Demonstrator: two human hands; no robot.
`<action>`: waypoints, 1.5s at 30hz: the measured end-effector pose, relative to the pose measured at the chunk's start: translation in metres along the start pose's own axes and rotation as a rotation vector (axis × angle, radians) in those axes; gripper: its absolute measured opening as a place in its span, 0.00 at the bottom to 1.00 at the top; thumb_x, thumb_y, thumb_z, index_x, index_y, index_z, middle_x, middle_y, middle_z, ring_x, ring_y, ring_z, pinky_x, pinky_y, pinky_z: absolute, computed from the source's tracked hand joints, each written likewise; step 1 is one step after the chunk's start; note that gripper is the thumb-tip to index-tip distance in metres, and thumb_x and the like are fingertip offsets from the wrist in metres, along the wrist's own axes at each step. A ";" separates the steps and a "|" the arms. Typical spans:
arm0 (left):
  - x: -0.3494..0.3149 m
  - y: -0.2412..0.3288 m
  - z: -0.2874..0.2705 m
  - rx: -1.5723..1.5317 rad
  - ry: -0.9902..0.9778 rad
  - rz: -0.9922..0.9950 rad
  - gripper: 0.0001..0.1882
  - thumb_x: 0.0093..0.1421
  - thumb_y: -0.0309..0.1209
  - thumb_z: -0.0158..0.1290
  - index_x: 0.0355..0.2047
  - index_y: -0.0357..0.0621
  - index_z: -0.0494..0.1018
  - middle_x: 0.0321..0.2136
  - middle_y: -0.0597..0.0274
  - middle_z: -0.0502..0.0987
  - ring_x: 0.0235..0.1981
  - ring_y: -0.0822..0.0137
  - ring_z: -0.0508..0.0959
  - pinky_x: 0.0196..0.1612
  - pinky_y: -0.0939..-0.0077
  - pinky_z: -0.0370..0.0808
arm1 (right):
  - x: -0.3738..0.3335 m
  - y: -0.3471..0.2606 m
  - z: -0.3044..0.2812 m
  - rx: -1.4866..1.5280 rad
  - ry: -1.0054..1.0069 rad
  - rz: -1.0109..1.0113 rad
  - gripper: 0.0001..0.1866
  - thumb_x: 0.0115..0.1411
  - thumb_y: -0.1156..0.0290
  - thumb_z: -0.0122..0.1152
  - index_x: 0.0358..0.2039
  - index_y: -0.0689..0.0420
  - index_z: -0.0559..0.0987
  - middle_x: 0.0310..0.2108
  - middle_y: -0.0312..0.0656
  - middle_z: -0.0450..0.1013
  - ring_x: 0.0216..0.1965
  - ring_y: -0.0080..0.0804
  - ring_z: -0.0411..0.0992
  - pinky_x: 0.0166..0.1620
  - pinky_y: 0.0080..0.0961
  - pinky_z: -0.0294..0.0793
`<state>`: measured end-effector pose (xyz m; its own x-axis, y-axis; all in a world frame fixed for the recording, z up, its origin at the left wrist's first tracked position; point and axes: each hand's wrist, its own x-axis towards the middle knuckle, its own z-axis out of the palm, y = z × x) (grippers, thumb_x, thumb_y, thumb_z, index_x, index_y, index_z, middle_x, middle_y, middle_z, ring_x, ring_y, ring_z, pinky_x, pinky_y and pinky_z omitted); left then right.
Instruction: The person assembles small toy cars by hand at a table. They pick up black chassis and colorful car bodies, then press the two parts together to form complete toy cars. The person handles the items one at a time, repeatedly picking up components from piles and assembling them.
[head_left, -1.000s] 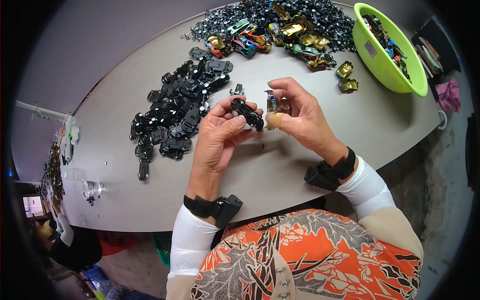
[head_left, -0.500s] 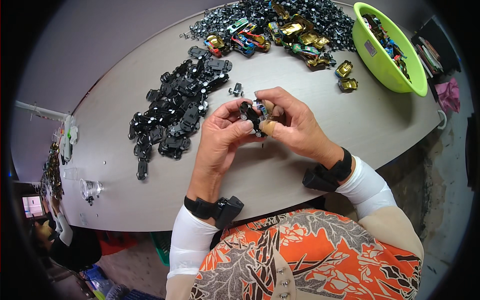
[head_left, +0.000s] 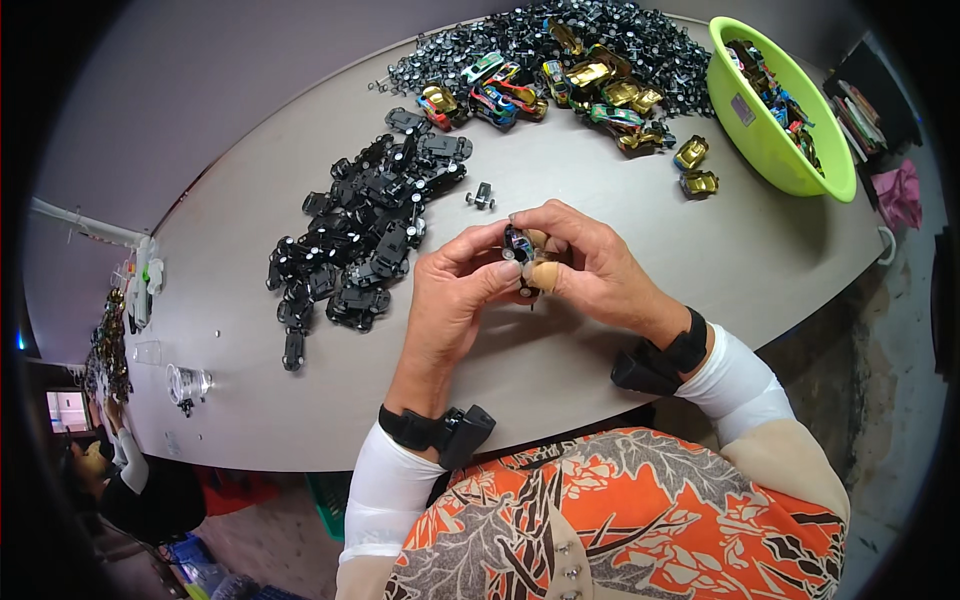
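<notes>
Between my two hands, over the table point(head_left: 560, 375), is a small toy car point(head_left: 519, 246) with a dark chassis and pale-hubbed wheels. My left hand point(head_left: 448, 295) is closed on its black chassis, thumb on the wheel side. From the other side, my right hand point(head_left: 603, 268) pinches the coloured car body against the chassis; tan wraps cover some of its fingertips. Fingers hide much of the car, so I cannot tell whether the two parts are fully joined. Just beyond my hands lies a loose black wheel piece point(head_left: 481, 196).
Black chassis point(head_left: 375, 215) lie heaped at left. Behind are coloured and gold car bodies point(head_left: 590, 85) and a mound of small wheel parts point(head_left: 520, 45). A green basin point(head_left: 838, 183) of cars stands at right. Far left are a clear cup point(head_left: 186, 382) and another person point(head_left: 140, 480).
The car body and the chassis, held slightly apart before, are now brought together between my fingers. The whole view has shifted a little.
</notes>
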<state>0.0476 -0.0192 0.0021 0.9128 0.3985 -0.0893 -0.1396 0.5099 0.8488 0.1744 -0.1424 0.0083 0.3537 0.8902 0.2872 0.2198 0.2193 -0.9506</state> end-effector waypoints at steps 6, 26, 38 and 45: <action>0.000 -0.006 0.003 0.172 -0.012 0.105 0.18 0.56 0.21 0.53 0.48 0.37 0.71 0.39 0.63 0.71 0.40 0.71 0.74 0.37 0.77 0.79 | -0.001 0.008 0.001 0.113 0.060 0.110 0.15 0.53 0.78 0.58 0.43 0.61 0.71 0.28 0.31 0.67 0.27 0.14 0.66 0.32 0.14 0.68; -0.003 0.001 -0.002 0.062 -0.068 -0.110 0.14 0.49 0.23 0.60 0.36 0.38 0.72 0.27 0.63 0.75 0.23 0.75 0.75 0.25 0.85 0.72 | 0.003 -0.005 -0.026 0.255 -0.109 0.215 0.05 0.57 0.75 0.54 0.33 0.61 0.77 0.30 0.33 0.67 0.24 0.16 0.64 0.25 0.14 0.65; -0.004 0.004 0.001 0.205 -0.057 -0.164 0.11 0.48 0.23 0.59 0.33 0.37 0.72 0.24 0.68 0.73 0.21 0.81 0.71 0.21 0.89 0.66 | 0.002 -0.007 -0.029 0.149 -0.236 0.254 0.03 0.50 0.79 0.56 0.27 0.62 0.76 0.28 0.35 0.68 0.24 0.18 0.65 0.24 0.17 0.65; -0.003 -0.011 0.004 0.368 0.021 -0.115 0.09 0.50 0.24 0.57 0.33 0.38 0.71 0.24 0.69 0.73 0.21 0.83 0.69 0.21 0.91 0.64 | -0.002 0.001 -0.006 -0.345 -0.035 0.116 0.03 0.44 0.82 0.53 0.22 0.63 0.73 0.19 0.46 0.68 0.20 0.34 0.66 0.26 0.28 0.65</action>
<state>0.0478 -0.0289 -0.0053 0.9058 0.3725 -0.2021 0.1135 0.2462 0.9625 0.1791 -0.1460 0.0079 0.3646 0.9155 0.1698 0.4758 -0.0264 -0.8792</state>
